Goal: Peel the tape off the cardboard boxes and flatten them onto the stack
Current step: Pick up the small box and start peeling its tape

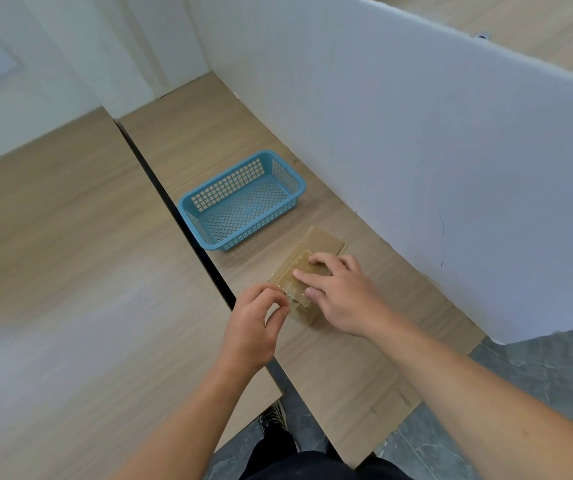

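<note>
A small brown cardboard box (323,242) lies on the wooden table, with clear tape (293,285) running along its top. My right hand (342,296) rests on the box with its fingers spread flat, pressing it down. My left hand (253,322) is at the box's near left corner, thumb and fingers pinching the end of the tape. The near part of the box is hidden under my hands.
A blue plastic basket (188,209) stands just beyond the box, with nothing in it. A white partition (416,150) runs along the table's right side. A dark gap (174,202) separates this table from another wooden table (53,254) on the left.
</note>
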